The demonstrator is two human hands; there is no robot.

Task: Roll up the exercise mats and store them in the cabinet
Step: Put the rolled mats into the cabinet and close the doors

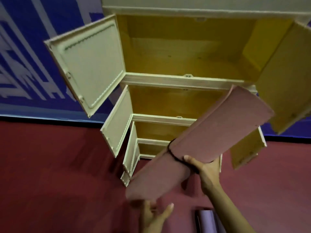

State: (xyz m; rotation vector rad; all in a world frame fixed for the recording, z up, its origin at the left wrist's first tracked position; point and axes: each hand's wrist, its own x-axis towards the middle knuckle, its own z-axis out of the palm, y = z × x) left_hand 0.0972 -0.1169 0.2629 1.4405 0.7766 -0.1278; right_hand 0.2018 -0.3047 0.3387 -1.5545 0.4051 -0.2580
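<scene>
A rolled pink exercise mat [210,132], bound at its middle by a dark strap, slants from lower left to upper right in front of the cabinet [176,79]. My right hand [203,169] grips the roll from below near the strap. My left hand [154,216] is spread open just under the mat's lower end, which is blurred. The cream cabinet has several yellow-lined shelves with their doors swung open; the top shelf [185,61] holds nothing visible. A second rolled mat, purple [207,221], lies on the floor at the bottom edge.
The open left doors [87,64] stick out toward me, and a right door [289,78] hangs open just behind the mat's upper end. Dark red floor [58,174] spreads to the left. A blue patterned wall [25,64] stands behind the cabinet.
</scene>
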